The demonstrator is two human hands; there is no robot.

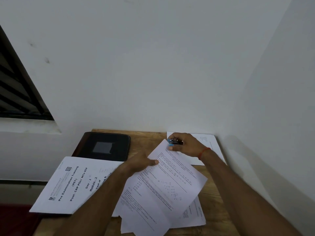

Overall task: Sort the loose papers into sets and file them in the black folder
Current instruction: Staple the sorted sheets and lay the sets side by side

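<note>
White walls [153, 65] meet in a corner here, and a dark barred window [15, 92] sits in the left one. Pushed into that corner is a small wooden tabletop [146, 138].

A set of printed papers [163, 188] is held tilted over the middle of the tabletop, its top corner pointing at the far edge. More loose sheets [196, 215] lie fanned out underneath it toward the near right.

A booklet [71, 183] titled "Pre Examination Training" lies along the left edge. It overhangs that edge, and its far end overlaps the folder.

The black folder [102, 146] lies closed and flat at the far left corner. A grey square patch shows on its cover. It is near the hands but touched by neither.

One more sheet [212, 143] lies in the far right corner against the wall, partly hidden by the right forearm.

The left hand [143, 163] pinches the held set at its left margin. The thumb lies on top of the print and the fingers are tucked out of sight below.

The right hand [185, 145] is curled round what looks like a small blue-and-black stapler [175, 142]. It holds it on the top corner of the set. Whether the stapler is pressed shut I cannot tell.

A red thread [203, 152] circles the right wrist.
</note>
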